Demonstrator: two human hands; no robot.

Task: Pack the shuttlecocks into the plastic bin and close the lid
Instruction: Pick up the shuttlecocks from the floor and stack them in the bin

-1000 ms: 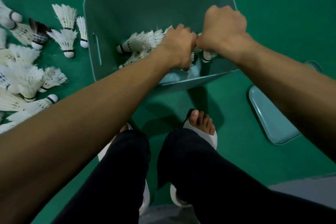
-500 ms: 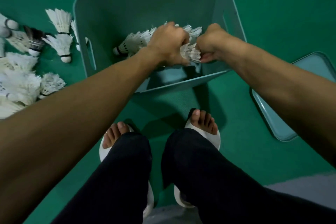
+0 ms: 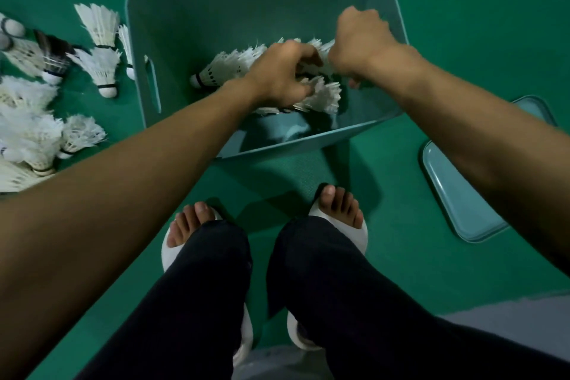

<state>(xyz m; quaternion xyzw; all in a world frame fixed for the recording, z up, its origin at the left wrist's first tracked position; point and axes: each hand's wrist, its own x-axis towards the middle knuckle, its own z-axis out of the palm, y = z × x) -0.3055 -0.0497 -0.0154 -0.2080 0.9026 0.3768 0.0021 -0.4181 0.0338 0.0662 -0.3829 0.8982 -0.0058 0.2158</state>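
The teal plastic bin [image 3: 137, 40] stands open on the green floor ahead of my feet. Inside it lies a nested row of white shuttlecocks [image 3: 222, 68], cork end to the left. My left hand [image 3: 277, 77] is down in the bin, its fingers and thumb curled round a bunch of white feathers [image 3: 324, 95]. My right hand [image 3: 361, 43] is a fist by the bin's right wall, closed against the feather end of the row; its fingertips are hidden. The bin's teal lid [image 3: 456, 194] lies flat on the floor to the right.
Several loose shuttlecocks [image 3: 101, 71] lie on the floor left of the bin, one with dark feathers [image 3: 54, 55], and a denser white pile [image 3: 27, 133] sits at the left edge. My feet in white slippers [image 3: 339, 225] stand just before the bin. Grey floor [image 3: 509, 311] begins at bottom right.
Both hands went down from above the bin into it with the shuttlecocks. They were pressed together and are now apart, the right hand further right and back.
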